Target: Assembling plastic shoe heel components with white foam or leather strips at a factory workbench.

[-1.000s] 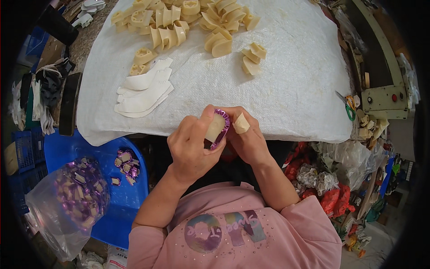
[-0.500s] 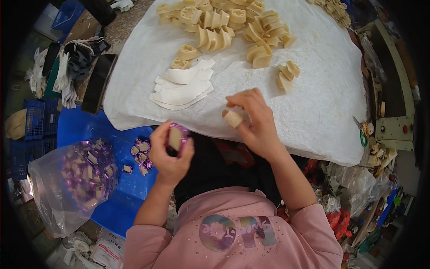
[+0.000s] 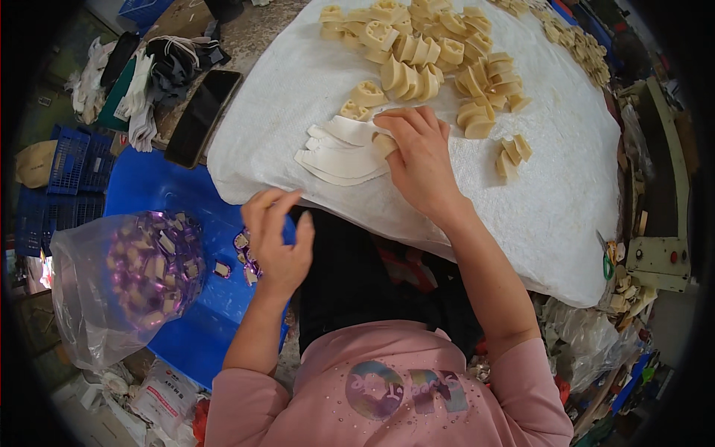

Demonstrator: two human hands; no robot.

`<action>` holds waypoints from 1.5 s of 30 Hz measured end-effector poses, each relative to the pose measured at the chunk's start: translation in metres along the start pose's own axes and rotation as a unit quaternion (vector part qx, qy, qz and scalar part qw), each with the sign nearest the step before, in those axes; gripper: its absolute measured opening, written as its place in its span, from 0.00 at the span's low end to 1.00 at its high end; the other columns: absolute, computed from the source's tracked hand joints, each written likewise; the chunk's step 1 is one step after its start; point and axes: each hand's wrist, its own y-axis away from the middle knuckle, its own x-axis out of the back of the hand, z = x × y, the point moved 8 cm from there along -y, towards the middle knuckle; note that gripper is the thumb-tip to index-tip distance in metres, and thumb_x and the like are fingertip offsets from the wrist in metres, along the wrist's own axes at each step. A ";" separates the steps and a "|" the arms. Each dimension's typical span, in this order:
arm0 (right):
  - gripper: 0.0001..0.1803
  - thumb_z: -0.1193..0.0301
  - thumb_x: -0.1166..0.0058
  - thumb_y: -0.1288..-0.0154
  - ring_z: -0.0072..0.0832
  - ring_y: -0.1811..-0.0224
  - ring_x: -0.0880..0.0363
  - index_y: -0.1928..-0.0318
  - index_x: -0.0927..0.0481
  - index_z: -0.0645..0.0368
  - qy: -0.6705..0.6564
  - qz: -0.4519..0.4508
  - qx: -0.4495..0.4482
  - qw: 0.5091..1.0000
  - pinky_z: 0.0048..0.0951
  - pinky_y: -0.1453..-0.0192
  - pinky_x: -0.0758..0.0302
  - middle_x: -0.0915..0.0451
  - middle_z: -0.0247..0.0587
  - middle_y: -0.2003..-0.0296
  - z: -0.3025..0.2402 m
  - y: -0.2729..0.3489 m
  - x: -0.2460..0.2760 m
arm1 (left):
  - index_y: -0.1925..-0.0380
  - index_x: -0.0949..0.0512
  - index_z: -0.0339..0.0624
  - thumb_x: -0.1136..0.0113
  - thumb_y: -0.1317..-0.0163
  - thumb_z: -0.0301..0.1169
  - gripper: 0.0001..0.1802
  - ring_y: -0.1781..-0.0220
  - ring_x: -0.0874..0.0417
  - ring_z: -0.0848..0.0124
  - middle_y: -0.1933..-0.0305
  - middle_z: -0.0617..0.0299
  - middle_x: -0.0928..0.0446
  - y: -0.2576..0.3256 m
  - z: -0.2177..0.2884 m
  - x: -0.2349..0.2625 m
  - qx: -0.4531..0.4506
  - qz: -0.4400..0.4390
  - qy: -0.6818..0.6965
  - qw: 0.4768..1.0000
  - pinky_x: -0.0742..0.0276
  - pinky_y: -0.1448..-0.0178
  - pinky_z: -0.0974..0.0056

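My left hand (image 3: 277, 242) is over the blue tub (image 3: 165, 179), fingers spread and slightly blurred, with nothing in it. Just beside it, partly covered, lies a small pile of shiny purple pieces with beige faces (image 3: 246, 257). My right hand (image 3: 423, 160) rests over the right end of some stacked white curved strips (image 3: 339, 160); its thumb and forefinger stay apart, and a tan cover wraps the thumb. The hand hides that end of the strips. Beige curved moulded pieces (image 3: 410, 78) lie in a cluster beyond them on the white cloth (image 3: 261, 149).
In the tub's left part stands a clear plastic bag (image 3: 82, 298) full of purple pieces. A dark phone (image 3: 202, 119) lies left of the cloth, near gloves (image 3: 138, 104). Green-handled scissors (image 3: 608, 261) hang at the right edge. Blue crates (image 3: 71, 160) stand far left.
My left hand has let go of the purple piece and opened over the tub. My right hand has moved onto the white strips. The whole view has shifted.
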 end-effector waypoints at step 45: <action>0.02 0.80 0.50 0.38 0.26 0.68 0.21 0.66 0.30 0.62 -0.496 0.231 -0.303 0.780 0.25 0.63 0.25 0.22 0.42 0.70 0.076 0.051 0.041 | 0.68 0.25 0.32 0.38 0.41 0.23 0.05 0.69 0.25 0.79 0.70 0.63 0.23 -0.017 0.056 -0.060 0.173 -0.118 0.414 0.886 0.29 0.64 0.73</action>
